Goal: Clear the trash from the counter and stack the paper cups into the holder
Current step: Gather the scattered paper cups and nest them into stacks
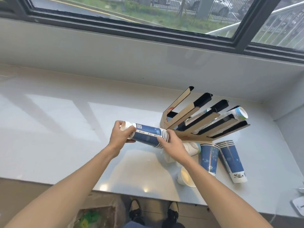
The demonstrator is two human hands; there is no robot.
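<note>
I hold a stack of blue paper cups (pixel 148 134) sideways above the white counter (pixel 65 129). My left hand (pixel 120 135) grips its white bottom end, and my right hand (pixel 172 145) grips the rim end. The rims point toward the cardboard cup holder (pixel 202 120), which stands tilted at the right with several slots. A stack of white cups (pixel 238 113) lies in one slot. Two more blue cup stacks (pixel 209 157) (pixel 231 160) lie on the counter below the holder. A white cup (pixel 194 148) lies beside them and another white cup (pixel 186 177) near the front.
A window and sill run along the back. A wall bounds the counter on the right. White paper scraps (pixel 298 206) lie at the counter's right front edge. A bin bag with trash (pixel 95 216) sits on the floor below, next to my shoes.
</note>
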